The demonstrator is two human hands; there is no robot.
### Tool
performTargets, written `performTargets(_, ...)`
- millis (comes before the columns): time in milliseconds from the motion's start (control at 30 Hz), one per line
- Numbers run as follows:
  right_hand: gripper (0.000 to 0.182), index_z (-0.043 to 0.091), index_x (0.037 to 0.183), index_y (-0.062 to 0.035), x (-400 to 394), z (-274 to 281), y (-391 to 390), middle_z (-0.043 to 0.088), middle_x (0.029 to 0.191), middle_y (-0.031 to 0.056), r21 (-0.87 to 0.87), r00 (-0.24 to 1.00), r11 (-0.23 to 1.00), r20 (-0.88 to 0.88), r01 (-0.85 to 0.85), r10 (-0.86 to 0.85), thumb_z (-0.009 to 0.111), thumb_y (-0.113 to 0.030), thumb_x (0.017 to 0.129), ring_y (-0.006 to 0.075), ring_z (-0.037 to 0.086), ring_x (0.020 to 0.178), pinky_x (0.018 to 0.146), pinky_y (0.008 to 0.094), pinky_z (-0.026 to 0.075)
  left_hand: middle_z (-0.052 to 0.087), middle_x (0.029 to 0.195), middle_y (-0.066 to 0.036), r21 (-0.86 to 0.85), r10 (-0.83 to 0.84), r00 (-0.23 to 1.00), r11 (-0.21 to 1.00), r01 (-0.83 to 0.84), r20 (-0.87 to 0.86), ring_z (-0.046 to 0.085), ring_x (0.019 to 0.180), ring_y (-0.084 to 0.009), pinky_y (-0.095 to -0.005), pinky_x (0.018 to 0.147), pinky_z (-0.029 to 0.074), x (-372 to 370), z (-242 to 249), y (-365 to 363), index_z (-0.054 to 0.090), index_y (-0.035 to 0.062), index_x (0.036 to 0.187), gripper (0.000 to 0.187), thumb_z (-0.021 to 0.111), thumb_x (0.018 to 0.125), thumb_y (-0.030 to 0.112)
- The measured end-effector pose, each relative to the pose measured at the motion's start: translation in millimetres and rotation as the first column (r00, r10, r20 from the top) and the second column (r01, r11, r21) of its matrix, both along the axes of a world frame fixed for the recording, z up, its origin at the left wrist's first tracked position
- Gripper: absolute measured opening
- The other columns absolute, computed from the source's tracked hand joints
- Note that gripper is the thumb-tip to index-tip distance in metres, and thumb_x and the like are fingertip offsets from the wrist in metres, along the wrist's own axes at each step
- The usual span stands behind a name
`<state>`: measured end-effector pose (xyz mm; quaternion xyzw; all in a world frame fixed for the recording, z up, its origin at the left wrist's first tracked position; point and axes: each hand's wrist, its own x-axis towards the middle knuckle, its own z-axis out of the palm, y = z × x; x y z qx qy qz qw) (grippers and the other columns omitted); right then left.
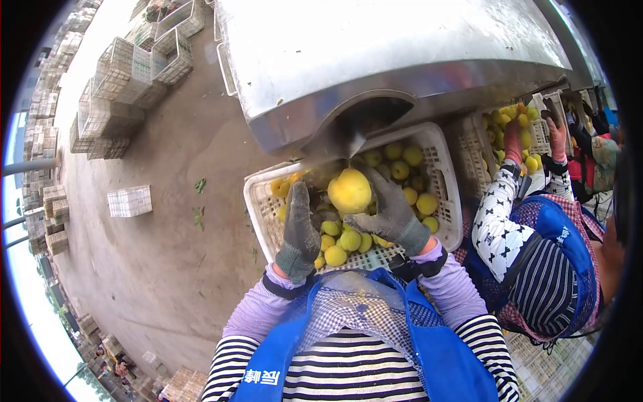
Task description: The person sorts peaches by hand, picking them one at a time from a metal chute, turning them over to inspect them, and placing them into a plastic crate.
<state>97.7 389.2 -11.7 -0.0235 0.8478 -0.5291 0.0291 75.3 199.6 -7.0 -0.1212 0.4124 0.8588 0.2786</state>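
Observation:
A white slatted crate point(450, 194) holds many yellow-green round fruits point(351, 240) below a metal machine's opening. One large yellow fruit point(349, 191) is in the space between my hands, beside the fingers of my right hand point(392, 211). That gloved hand has its fingers and thumb spread; whether it touches the fruit is unclear. My left hand point(300, 231), in a grey glove, is upright over the crate's left part, fingers extended and holding nothing. Some fruits under the hands are hidden.
The metal machine point(402, 40) spans the top. At right a co-worker point(536, 261) reaches with gloved hands into another crate of fruit point(499, 134). Stacked crates point(110, 110) stand at upper left; a single white crate point(130, 201) sits on the floor.

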Motion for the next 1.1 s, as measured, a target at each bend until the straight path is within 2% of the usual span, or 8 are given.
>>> performTargets(167,0.092,0.05,0.137,-0.0043,1,14,-15,0.057,0.124,0.0191,0.319,0.986,0.946,-0.167,0.061,-0.008,0.086,-0.045,0.063,0.0336,0.062,0.106,0.088,0.0427,0.052,0.052,0.137,-0.015,0.189,-0.021,1.0,0.982,0.024,-0.02,0.053,0.125,-0.0249,-0.0371,0.105,0.046,3,-13,3,0.037,-0.0002,0.146,0.057,0.049,0.104,0.037)
performTargets(267,0.091,0.051,0.136,-0.0049,4,20,-30,0.058,0.12,0.0177,0.426,0.993,0.899,-0.094,0.103,-0.07,0.086,-0.046,0.063,0.0328,0.063,0.101,0.083,0.0427,0.053,0.053,0.136,-0.014,-0.185,-0.114,0.968,0.98,0.073,-0.223,0.053,0.123,-0.022,-0.0342,0.102,0.046,-1,-15,1,0.039,-0.0009,0.144,0.057,0.053,0.102,0.036)
performTargets(467,0.085,0.054,0.132,-0.0043,-20,9,-40,0.06,0.115,0.0158,0.532,0.939,0.794,-0.314,0.295,-0.139,0.083,-0.05,0.066,0.0326,0.064,0.095,0.078,0.0446,0.054,0.055,0.134,-0.011,-0.327,-0.013,0.902,0.934,-0.143,-0.431,0.054,0.122,-0.0204,-0.035,0.104,0.044,-16,-24,6,0.046,0.0023,0.14,0.053,0.046,0.105,0.041)
performTargets(767,0.051,0.067,0.105,-0.0076,-129,-40,-19,0.067,0.096,0.0139,0.598,0.914,0.715,-0.378,0.363,-0.148,0.078,-0.047,0.075,0.0337,0.064,0.082,0.073,0.0462,0.052,0.056,0.134,-0.01,-0.265,0.065,0.996,0.961,-0.078,-0.058,0.056,0.118,-0.0195,-0.0337,0.096,0.048,-9,-83,-2,0.046,0.0057,0.141,0.049,0.041,0.106,0.04)
performTargets(833,0.045,0.067,0.104,-0.0067,-137,-29,-7,0.066,0.097,0.013,0.674,0.934,0.656,-0.324,0.339,-0.15,0.077,-0.042,0.078,0.0337,0.064,0.079,0.072,0.0476,0.051,0.056,0.134,-0.011,-0.453,0.132,0.985,0.876,-0.168,-0.11,0.055,0.119,-0.0211,-0.0338,0.097,0.047,-9,-114,0,0.046,0.0051,0.141,0.049,0.045,0.104,0.037)
performTargets(967,0.031,0.067,0.105,-0.0046,-110,-18,21,0.068,0.094,0.0123,0.316,0.881,0.894,-0.449,0.316,-0.153,0.072,-0.028,0.085,0.0301,0.066,0.078,0.071,0.0433,0.051,0.055,0.137,-0.016,-0.802,0.16,0.97,0.547,-0.24,-0.181,0.055,0.121,-0.0287,-0.0378,0.102,0.044,-12,-252,-4,0.045,0.0035,0.141,0.06,0.06,0.094,0.037)
performTargets(1033,0.026,0.067,0.107,-0.0049,-78,-22,22,0.069,0.093,0.0125,-0.001,0.9,0.939,-0.288,0.343,-0.329,0.069,-0.023,0.088,0.0286,0.066,0.079,0.071,0.0411,0.052,0.051,0.141,-0.018,-0.978,-0.191,0.981,0.207,0.025,-0.015,0.049,0.129,-0.0333,-0.0393,0.105,0.041,-30,-264,-5,0.047,0.0026,0.14,0.068,0.063,0.086,0.041)
performTargets(1100,0.027,0.066,0.105,-0.0054,-46,-60,47,0.07,0.102,0.0138,0.183,0.958,0.941,-0.042,0.286,-0.283,0.071,-0.025,0.087,0.0284,0.07,0.088,0.076,0.0372,0.055,0.053,0.137,-0.018,-0.991,-0.385,0.914,-0.016,0.133,0.129,0.049,0.128,-0.0363,-0.0424,0.104,0.043,-36,-275,0,0.051,0.0041,0.134,0.074,0.068,0.077,0.049)
